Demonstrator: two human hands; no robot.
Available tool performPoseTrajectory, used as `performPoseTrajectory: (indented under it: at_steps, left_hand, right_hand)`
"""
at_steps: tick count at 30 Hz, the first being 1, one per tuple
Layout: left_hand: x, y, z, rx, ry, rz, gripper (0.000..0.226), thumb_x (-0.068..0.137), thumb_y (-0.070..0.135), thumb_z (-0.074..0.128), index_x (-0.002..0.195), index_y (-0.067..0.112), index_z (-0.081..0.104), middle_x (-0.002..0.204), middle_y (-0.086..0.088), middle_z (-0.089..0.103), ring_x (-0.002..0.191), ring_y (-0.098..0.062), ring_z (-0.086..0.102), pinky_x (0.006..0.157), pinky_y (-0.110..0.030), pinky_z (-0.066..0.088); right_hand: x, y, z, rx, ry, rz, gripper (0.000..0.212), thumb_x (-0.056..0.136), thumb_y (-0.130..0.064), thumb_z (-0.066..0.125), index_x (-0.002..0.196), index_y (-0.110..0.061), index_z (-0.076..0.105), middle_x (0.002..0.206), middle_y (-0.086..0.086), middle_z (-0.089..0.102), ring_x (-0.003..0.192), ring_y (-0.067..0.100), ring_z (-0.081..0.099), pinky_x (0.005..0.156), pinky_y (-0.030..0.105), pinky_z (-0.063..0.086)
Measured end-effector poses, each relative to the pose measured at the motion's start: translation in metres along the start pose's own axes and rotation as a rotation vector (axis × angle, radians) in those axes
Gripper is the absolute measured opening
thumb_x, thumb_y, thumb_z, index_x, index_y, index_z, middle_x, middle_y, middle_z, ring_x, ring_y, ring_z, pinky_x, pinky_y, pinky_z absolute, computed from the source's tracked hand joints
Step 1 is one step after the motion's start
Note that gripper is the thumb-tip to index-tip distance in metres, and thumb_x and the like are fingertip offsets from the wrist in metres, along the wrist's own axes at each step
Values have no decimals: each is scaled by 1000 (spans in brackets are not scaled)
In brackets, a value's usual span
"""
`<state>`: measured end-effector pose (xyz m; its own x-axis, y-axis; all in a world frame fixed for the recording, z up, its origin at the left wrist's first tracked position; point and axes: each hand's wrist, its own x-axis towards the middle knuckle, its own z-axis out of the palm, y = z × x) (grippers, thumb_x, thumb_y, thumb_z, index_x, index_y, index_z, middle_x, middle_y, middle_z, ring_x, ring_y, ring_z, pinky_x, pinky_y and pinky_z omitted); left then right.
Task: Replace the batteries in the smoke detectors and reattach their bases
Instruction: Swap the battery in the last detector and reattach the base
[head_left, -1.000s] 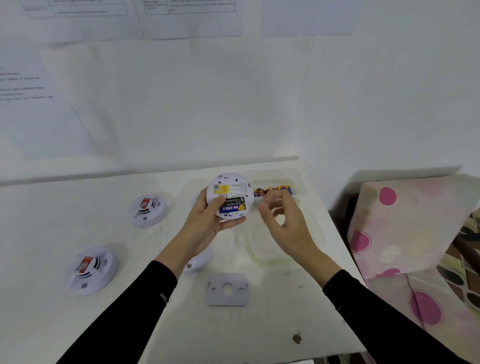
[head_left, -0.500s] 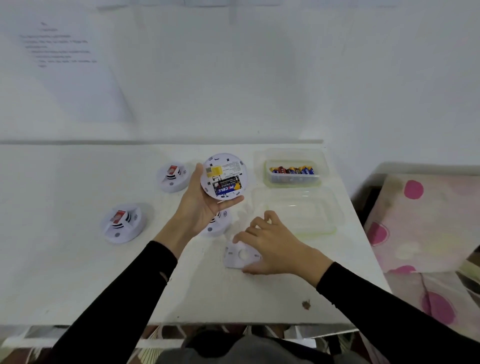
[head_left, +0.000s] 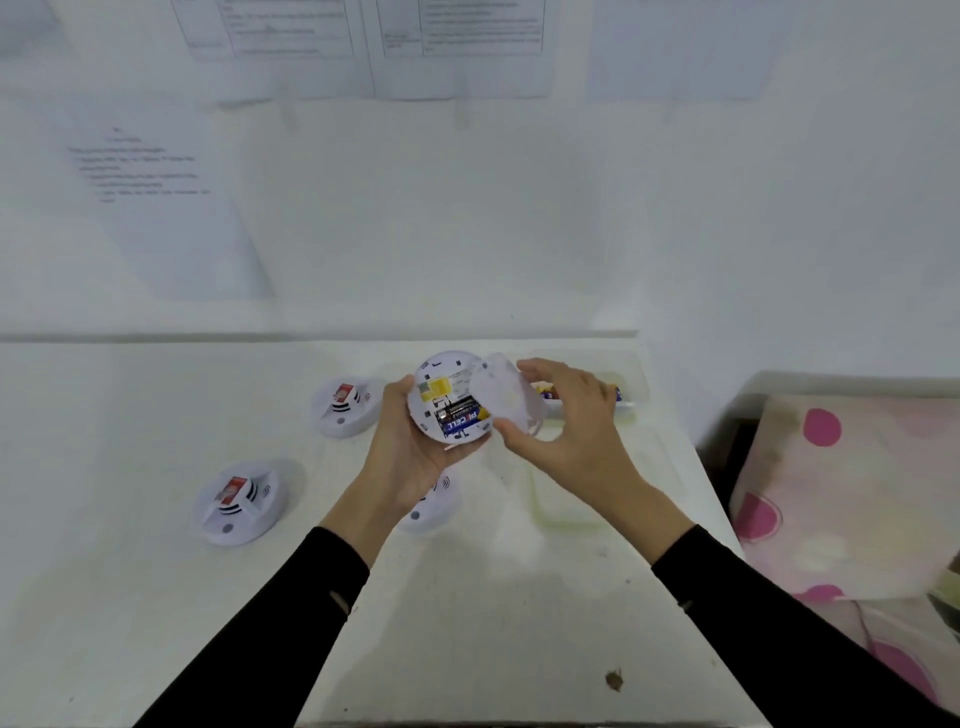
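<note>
My left hand (head_left: 410, 457) holds a white round smoke detector (head_left: 444, 397) above the table, its back turned up, with a yellow label and blue batteries showing in the bay. My right hand (head_left: 571, 431) grips the pale mounting base (head_left: 506, 395) and has it tilted against the detector's right edge, covering part of it. Three more detectors lie on the white table (head_left: 467, 597): one at the far left (head_left: 239, 501), one behind (head_left: 343, 408), and one (head_left: 431, 501) half hidden under my left wrist.
A clear plastic box of batteries (head_left: 623, 395) sits at the table's back right, partly behind my right hand. A clear lid or tray (head_left: 576, 499) lies just in front of it. The table's right edge drops toward pink-spotted bedding (head_left: 841, 493). Papers hang on the wall.
My right hand picked the base off the table and carried it up to the detector in my left hand. The head view lifted toward the wall.
</note>
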<state>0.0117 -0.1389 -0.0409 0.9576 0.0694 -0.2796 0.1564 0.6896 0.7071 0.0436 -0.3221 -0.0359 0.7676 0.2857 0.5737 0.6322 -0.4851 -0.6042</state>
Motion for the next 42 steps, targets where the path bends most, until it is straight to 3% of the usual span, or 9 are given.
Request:
performPoseTrajectory:
  at_steps: [4, 7, 13, 15, 17, 23, 29, 34, 42]
  left_hand:
    - [1, -4, 17, -3, -71, -7, 48, 97, 33, 35, 124, 3, 62, 125, -22, 67, 111, -36, 66, 82, -46, 60]
    - [3, -3, 24, -23, -99, 8, 48, 91, 29, 38, 121, 1, 64, 128, -26, 63, 113, -39, 64, 84, -45, 58]
    - [12, -2, 27, -83, -154, 23, 49, 85, 29, 42, 113, 2, 71, 130, -27, 61, 119, -42, 57, 112, -58, 32]
    - [14, -2, 28, -115, -169, 26, 55, 88, 33, 40, 126, 1, 63, 134, -27, 58, 120, -42, 56, 116, -59, 28]
    - [17, -2, 30, -131, -153, 21, 58, 93, 38, 36, 136, 2, 54, 136, -26, 57, 120, -41, 57, 115, -59, 29]
    - [18, 4, 36, -85, -93, 24, 49, 99, 36, 33, 121, 6, 66, 129, -22, 64, 115, -35, 62, 106, -53, 41]
    - [24, 6, 36, -148, -75, 27, 49, 95, 35, 38, 126, 5, 62, 135, -24, 59, 120, -37, 57, 117, -52, 30]
    - [28, 7, 36, -155, -70, 21, 47, 94, 35, 38, 120, 6, 66, 125, -21, 65, 111, -35, 63, 109, -48, 38]
    - [31, 6, 39, -187, -100, 28, 59, 93, 38, 42, 147, 15, 46, 145, -18, 52, 124, -35, 56, 112, -48, 35]
  right_hand:
    - [2, -1, 11, -16, 25, -3, 49, 74, -42, 73, 118, -29, 55, 113, -22, 57, 105, 2, 54, 96, 27, 29]
    - [7, -4, 13, -124, 103, -34, 43, 74, -40, 73, 113, -32, 55, 112, -19, 60, 102, 4, 56, 93, 36, 30]
    - [16, -6, 14, -124, 80, -25, 51, 75, -47, 74, 118, -31, 53, 116, -21, 60, 103, -1, 55, 94, 26, 20]
    - [17, -7, 15, -101, 65, -18, 53, 75, -47, 74, 121, -31, 51, 119, -22, 58, 105, -5, 52, 95, 23, 18]
    - [19, -7, 16, -69, 60, -14, 54, 76, -46, 74, 122, -31, 50, 120, -23, 55, 106, -7, 50, 96, 21, 17]
    - [26, -7, 19, -49, 71, -3, 57, 72, -51, 73, 121, -35, 48, 118, -27, 52, 110, -6, 47, 96, 24, 19]
    - [31, -10, 21, 17, 79, 24, 58, 71, -51, 74, 121, -40, 46, 113, -27, 52, 105, 1, 51, 94, 22, 22]
    - [38, -6, 15, 38, 20, 11, 60, 73, -45, 78, 123, -39, 45, 119, -27, 51, 110, -1, 49, 95, 32, 29]
    - [40, -2, 9, 82, -61, 36, 61, 76, -43, 77, 124, -44, 41, 124, -29, 48, 115, 1, 48, 102, 35, 25]
